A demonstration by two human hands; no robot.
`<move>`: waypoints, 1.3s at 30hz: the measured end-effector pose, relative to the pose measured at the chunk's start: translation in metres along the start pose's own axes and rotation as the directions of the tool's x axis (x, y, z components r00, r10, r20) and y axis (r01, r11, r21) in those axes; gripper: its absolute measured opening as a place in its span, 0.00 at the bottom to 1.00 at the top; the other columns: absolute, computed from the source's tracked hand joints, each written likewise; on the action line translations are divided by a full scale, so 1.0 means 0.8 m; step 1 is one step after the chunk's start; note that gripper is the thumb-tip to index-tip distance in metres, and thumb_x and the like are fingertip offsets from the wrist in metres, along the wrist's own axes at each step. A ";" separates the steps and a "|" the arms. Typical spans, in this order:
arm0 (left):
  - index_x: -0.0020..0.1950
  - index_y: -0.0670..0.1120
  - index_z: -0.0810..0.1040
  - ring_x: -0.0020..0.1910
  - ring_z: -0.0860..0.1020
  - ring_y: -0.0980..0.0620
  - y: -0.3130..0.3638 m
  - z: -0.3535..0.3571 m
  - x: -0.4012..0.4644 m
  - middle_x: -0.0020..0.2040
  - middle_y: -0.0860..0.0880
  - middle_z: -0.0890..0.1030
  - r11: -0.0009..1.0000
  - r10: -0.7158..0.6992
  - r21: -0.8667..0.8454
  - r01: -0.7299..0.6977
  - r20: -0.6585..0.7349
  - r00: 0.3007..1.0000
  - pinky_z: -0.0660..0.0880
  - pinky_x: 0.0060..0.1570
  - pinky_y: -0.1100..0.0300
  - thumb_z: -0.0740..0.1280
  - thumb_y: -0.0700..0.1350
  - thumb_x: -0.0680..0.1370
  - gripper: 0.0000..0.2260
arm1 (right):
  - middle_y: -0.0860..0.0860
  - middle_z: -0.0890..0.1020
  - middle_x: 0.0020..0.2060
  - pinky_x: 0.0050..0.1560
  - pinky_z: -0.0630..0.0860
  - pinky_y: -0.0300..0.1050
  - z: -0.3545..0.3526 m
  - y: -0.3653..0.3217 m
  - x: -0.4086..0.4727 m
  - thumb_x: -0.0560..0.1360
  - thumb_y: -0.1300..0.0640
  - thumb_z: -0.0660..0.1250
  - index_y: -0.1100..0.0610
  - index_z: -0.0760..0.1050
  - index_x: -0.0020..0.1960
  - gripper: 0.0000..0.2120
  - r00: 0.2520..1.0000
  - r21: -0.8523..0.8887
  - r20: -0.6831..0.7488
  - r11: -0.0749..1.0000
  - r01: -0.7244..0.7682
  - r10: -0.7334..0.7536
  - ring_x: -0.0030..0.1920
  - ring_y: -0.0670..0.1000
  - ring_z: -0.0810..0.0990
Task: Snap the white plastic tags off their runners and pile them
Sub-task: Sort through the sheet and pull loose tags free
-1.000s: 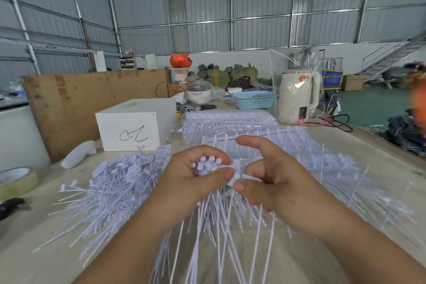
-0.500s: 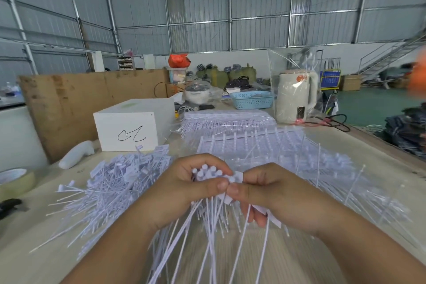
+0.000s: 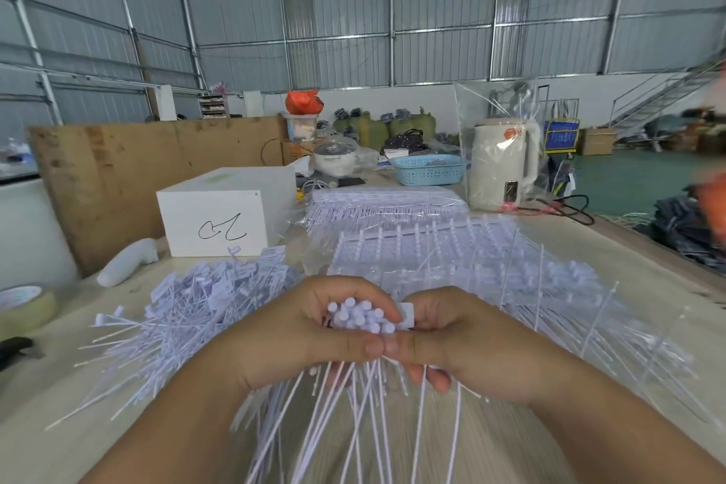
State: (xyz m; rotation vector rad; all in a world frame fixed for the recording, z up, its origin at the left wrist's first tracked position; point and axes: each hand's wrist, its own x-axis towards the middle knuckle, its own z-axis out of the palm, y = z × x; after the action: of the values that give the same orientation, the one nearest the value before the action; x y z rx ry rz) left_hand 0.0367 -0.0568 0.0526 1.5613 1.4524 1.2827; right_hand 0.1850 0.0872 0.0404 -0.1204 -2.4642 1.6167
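Over the surface (image 3: 648, 287), left hand (image 3: 290, 334) gripped the tag bundle (image 3: 359, 316), right hand (image 3: 467, 338) pinched one light, bendy tag (image 3: 406, 314) at its head.

white tags (image 3: 359, 316) bunched upright, apparently blurred tails.

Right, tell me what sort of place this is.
Most likely a factory or warehouse workshop: corrugated metal walls on steel framing, a long worktable heaped with loose white tags, and stuffed sacks stacked at the back.
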 end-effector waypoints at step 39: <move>0.33 0.49 0.80 0.22 0.71 0.53 0.002 0.021 0.015 0.28 0.51 0.75 0.984 0.118 -0.057 -0.170 -0.508 0.853 0.71 0.25 0.63 0.80 0.39 0.63 0.10 | 0.38 0.75 0.24 0.33 0.68 0.38 -0.003 -0.018 0.002 0.77 0.46 0.66 0.50 0.75 0.33 0.15 0.699 -0.005 -0.713 0.997 0.074 -0.056 0.26 0.39 0.73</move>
State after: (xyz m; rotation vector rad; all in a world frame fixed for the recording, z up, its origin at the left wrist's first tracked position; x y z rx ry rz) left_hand 0.0517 -0.0427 0.0517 1.3433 1.5620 1.9337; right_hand 0.1844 0.0840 0.0547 -0.5443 -1.8076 1.2315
